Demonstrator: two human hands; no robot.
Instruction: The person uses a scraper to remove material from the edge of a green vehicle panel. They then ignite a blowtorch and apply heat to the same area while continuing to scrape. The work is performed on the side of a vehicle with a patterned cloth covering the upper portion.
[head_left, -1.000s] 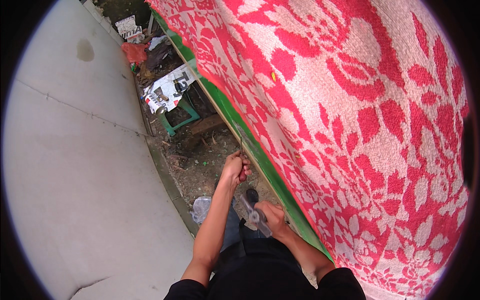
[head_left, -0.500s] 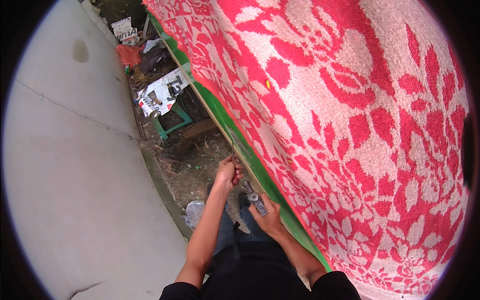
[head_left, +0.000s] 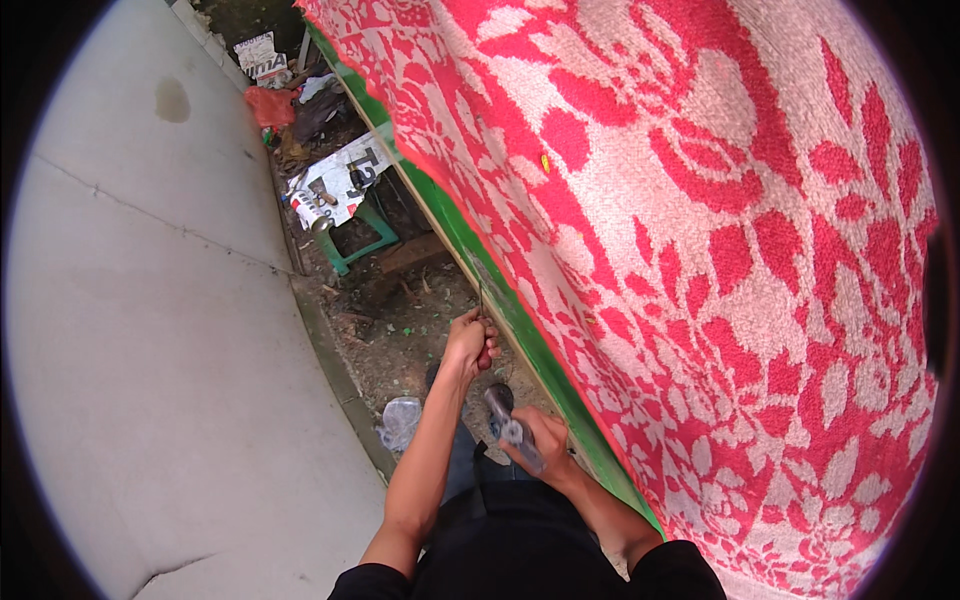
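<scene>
My left hand (head_left: pixel 468 340) is closed round the red handle of what looks like a screwdriver (head_left: pixel 485 359). Its thin dark shaft rises past the fingers to the wooden edge (head_left: pixel 462 262) of a green-sided board; whether the tip touches is too small to tell. Lower and to the right, my right hand (head_left: pixel 546 440) grips a hammer (head_left: pixel 515 430), its grey metal head smeared by motion and its handle hidden by the hand. The hammer head is apart from the screwdriver. A red and pale flowered cloth (head_left: pixel 720 260) covers the board's top.
A pale wall (head_left: pixel 180 330) bounds the left. Beyond my hands stand a green stool (head_left: pixel 372 242) with a printed white sheet (head_left: pixel 345 180) over it and a wooden block (head_left: pixel 412 254). A red plastic bag (head_left: pixel 270 105) lies farther off; a clear bag (head_left: pixel 400 420) lies near my feet.
My right hand and the hammer have dropped slightly, away from the screwdriver. The left hand keeps its grip at the board's edge. The whole view has shifted a little.
</scene>
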